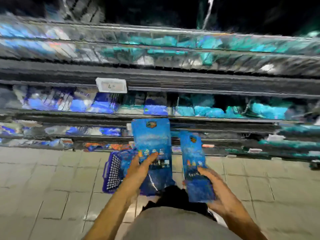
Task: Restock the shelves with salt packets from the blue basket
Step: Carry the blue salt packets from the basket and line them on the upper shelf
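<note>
The view is blurred by motion. My left hand point(140, 168) grips a blue salt packet point(151, 137) by its lower half and holds it upright in front of the shelves. In my right hand point(212, 186) a second blue salt packet point(194, 153) stands upright, gripped at its bottom. The blue basket point(111, 172) sits on the tiled floor below my left hand, with more blue packets inside, partly hidden by my arm and the held packet. Both packets hover just below the middle shelf point(207, 118).
Several shelf rows run across the view, stocked with blue packets on the left and teal packets point(207, 110) on the right. A white price tag point(111, 85) hangs on an upper shelf rail. Grey floor tiles point(43, 179) spread out left and right of me.
</note>
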